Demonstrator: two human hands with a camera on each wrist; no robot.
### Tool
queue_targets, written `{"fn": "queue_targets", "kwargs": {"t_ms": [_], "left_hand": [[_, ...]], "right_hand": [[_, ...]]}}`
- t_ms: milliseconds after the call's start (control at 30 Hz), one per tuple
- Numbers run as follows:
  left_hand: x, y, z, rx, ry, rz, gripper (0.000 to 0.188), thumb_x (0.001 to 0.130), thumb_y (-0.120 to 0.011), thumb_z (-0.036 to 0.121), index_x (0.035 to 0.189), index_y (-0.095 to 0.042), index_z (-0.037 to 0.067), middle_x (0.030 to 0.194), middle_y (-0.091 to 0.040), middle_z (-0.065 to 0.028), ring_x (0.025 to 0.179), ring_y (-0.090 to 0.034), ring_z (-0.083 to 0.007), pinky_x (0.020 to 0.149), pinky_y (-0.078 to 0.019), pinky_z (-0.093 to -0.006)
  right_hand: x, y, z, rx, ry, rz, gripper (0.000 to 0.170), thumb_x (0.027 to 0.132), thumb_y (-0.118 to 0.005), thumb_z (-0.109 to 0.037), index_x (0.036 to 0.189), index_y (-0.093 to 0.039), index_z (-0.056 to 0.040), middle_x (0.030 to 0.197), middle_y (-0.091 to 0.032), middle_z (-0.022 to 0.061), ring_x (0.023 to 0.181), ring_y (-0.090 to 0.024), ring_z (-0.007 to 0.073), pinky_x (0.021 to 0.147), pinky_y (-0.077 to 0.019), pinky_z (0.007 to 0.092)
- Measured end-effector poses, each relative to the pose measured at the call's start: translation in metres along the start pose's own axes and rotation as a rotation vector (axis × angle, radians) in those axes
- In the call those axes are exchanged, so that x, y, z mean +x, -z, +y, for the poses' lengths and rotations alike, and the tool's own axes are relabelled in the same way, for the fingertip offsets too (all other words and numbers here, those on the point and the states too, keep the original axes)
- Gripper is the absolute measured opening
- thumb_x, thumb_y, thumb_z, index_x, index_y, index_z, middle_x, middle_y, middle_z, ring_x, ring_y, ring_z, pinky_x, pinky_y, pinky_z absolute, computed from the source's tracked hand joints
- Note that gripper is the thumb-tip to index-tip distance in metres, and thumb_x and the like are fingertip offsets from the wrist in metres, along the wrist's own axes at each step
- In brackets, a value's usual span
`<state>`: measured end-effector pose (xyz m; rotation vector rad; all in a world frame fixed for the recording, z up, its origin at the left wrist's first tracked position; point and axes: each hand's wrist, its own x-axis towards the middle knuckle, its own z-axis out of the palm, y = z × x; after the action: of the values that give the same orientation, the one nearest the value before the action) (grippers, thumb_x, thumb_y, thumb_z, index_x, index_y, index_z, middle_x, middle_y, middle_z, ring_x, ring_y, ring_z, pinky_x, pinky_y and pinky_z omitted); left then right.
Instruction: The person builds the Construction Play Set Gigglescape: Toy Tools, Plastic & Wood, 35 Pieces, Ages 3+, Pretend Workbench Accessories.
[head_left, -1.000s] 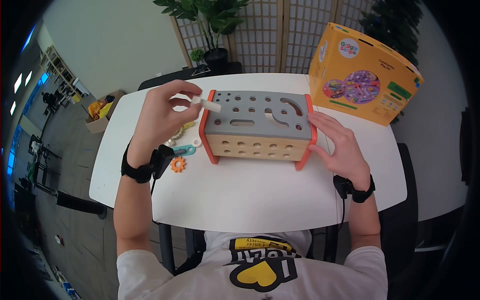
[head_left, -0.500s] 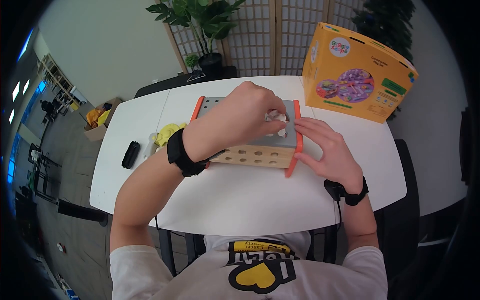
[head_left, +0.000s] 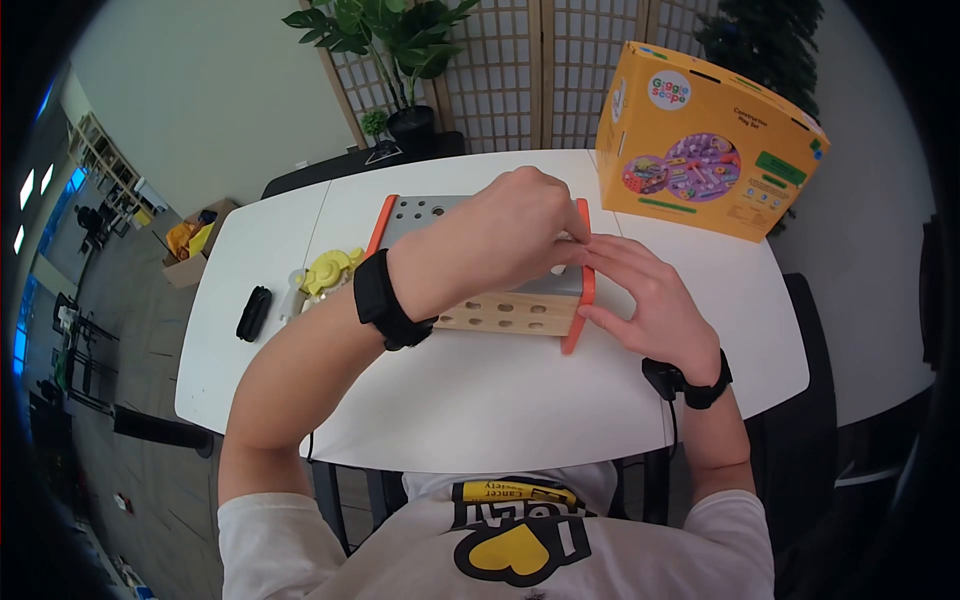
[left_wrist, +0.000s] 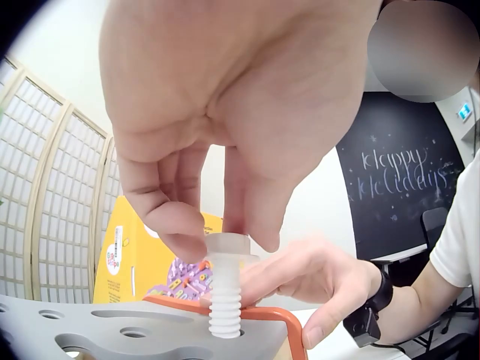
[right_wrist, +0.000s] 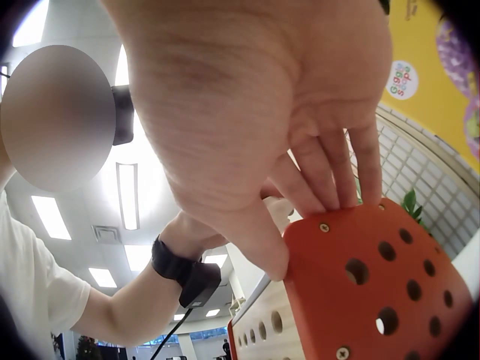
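My left hand (head_left: 520, 225) reaches across the wooden toy workbench (head_left: 505, 312) and pinches a white plastic bolt (left_wrist: 226, 296) by its head. Threaded shaft down, the bolt stands upright, its tip right at a hole near the right end of the grey top (left_wrist: 97, 326). In the head view the hand hides most of the bolt. My right hand (head_left: 655, 300) rests against the red end panel (right_wrist: 352, 307), fairly straight fingers along its upper edge and the thumb at its front edge. Round holes run along the bench's wooden front and through this panel.
Yellow toy pieces (head_left: 332, 270) lie left of the bench, partly behind my left forearm. Beyond them is a black object (head_left: 254, 313). A big yellow toy box (head_left: 700, 120) stands at the table's (head_left: 500, 410) back right, close behind my right hand.
The left hand has carried the white bolt from above the bench's left end across to its right end, turning it from lying sideways to upright. The right hand keeps its place at the end panel.
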<state>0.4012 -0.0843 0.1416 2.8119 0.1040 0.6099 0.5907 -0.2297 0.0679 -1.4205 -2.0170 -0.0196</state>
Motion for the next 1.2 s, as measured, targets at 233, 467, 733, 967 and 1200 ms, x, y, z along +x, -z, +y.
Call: {"fn": "queue_targets", "kwargs": {"t_ms": [233, 467, 733, 967, 1200], "left_hand": [[0.005, 0.0, 0.009, 0.105, 0.098, -0.024, 0.016, 0.082, -0.08, 0.015, 0.087, -0.079, -0.001, 0.075, -0.069, -0.0167, 0.067, -0.067, -0.0326, 0.064, -0.0543, -0.0389], [0.003, 0.002, 0.003, -0.026, 0.059, -0.07, 0.015, 0.079, -0.076, 0.001, 0.094, -0.078, -0.002, 0.084, -0.073, -0.0181, 0.077, -0.071, -0.034, 0.073, -0.0556, -0.0405], [0.002, 0.003, 0.002, -0.069, 0.004, 0.053, 0.012, 0.082, -0.065, -0.002, 0.09, -0.074, -0.003, 0.087, -0.071, -0.0185, 0.082, -0.07, -0.0352, 0.075, -0.0551, -0.0416], [0.006, 0.001, 0.017, 0.281, 0.194, -0.183, 0.01, 0.084, -0.072, 0.008, 0.082, -0.072, -0.001, 0.081, -0.068, -0.016, 0.077, -0.068, -0.0343, 0.072, -0.0549, -0.0418], [0.003, 0.008, -0.003, -0.04, -0.03, -0.198, 0.01, 0.074, -0.066, -0.01, 0.077, -0.069, -0.001, 0.085, -0.071, -0.0141, 0.079, -0.068, -0.0333, 0.069, -0.0542, -0.041]], "right_hand": [[0.002, 0.002, -0.004, 0.029, -0.009, -0.018, 0.057, 0.08, -0.083, -0.017, 0.132, -0.065, -0.0003, 0.134, -0.065, 0.0189, 0.128, -0.06, 0.0356, 0.107, -0.0504, 0.0428], [0.001, 0.001, -0.002, 0.006, -0.003, -0.019, 0.056, 0.08, -0.083, -0.017, 0.131, -0.065, 0.001, 0.134, -0.065, 0.0191, 0.128, -0.06, 0.0356, 0.107, -0.0504, 0.0426], [0.002, 0.001, -0.003, 0.012, -0.006, -0.012, 0.057, 0.08, -0.083, -0.018, 0.13, -0.065, 0.0017, 0.134, -0.065, 0.0188, 0.127, -0.06, 0.0358, 0.107, -0.0506, 0.0429], [0.002, 0.001, -0.004, 0.008, -0.004, -0.017, 0.058, 0.08, -0.083, -0.017, 0.132, -0.065, 0.0009, 0.135, -0.065, 0.0183, 0.127, -0.06, 0.0355, 0.107, -0.0504, 0.0428], [0.002, 0.001, -0.004, 0.027, -0.026, -0.022, 0.057, 0.08, -0.083, -0.017, 0.131, -0.066, 0.0003, 0.134, -0.066, 0.0184, 0.127, -0.06, 0.0353, 0.107, -0.0504, 0.0424]]}}
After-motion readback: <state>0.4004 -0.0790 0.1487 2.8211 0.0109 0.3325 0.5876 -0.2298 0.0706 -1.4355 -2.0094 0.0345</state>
